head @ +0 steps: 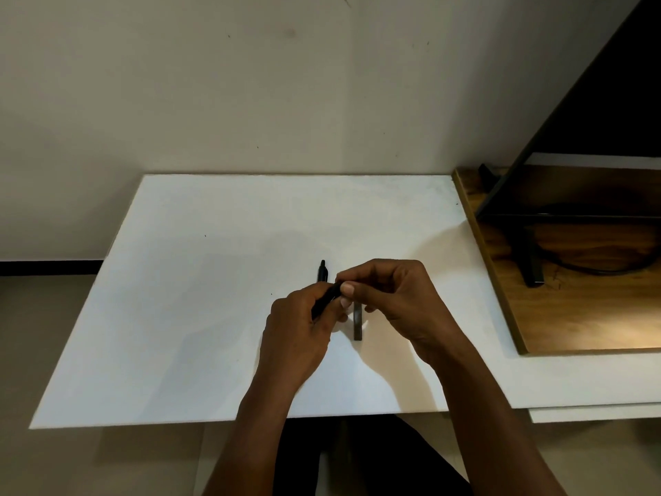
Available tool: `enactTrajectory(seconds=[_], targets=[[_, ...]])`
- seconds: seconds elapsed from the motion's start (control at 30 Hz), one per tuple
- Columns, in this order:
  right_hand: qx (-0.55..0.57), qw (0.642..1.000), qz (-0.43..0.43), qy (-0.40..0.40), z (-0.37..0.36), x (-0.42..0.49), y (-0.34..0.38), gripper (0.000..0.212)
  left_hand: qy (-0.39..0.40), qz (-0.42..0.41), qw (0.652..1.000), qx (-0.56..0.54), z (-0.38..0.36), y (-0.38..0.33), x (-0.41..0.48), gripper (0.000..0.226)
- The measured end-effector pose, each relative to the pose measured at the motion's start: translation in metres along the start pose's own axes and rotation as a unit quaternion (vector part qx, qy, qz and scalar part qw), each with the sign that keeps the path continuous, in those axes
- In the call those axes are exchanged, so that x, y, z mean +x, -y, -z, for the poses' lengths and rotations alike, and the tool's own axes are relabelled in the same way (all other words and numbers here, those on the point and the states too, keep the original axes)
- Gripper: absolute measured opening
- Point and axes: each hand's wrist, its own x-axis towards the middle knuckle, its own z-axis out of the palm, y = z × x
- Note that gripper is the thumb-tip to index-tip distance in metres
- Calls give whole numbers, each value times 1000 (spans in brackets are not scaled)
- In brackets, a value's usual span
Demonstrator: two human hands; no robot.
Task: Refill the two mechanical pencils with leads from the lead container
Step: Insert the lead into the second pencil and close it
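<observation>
Two mechanical pencils are in play. The held pencil [327, 298] is black and sits slanted in your left hand [300, 323], whose fingers are curled round its lower barrel. Your right hand [397, 295] meets it from the right, and its fingertips [347, 289] pinch the pencil's upper end. Whether they grip a cap, an eraser or a lead is too small to tell. The second pencil [322, 271] lies untouched on the white tabletop [200, 316], just beyond your left knuckles. The lead container [358, 323], a slim dark case, lies flat on the tabletop between the two hands.

Step in hand, as judged: opening the top end of the held pencil for loading.

- Keep the left grip firm and low on the barrel so that the upper end is left free.
- Pull the end piece straight along the barrel axis; do not lever it sideways.
- Set any removed part down near the container, where it cannot roll off.
- Tilt the open end upward before you feed leads.
- Handle each lead lightly, because thin leads are likely to snap under side load.

Both forearms converge from the near edge, and the hands meet over the middle of the tabletop.
</observation>
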Motion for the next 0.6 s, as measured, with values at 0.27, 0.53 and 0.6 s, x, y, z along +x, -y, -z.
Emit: enactTrajectory(seconds=[0.27, 0.53, 0.6], targets=[[8, 997, 17, -75, 8, -2, 1, 21, -32, 38, 995, -92, 5, -1, 2, 17], [-168, 931, -36, -321, 33, -2, -19, 14, -53, 53, 979, -189, 13, -8, 2, 8], [-256, 920, -34, -294, 31, -1, -23, 13, -44, 52, 978, -199, 12, -10, 1, 7]])
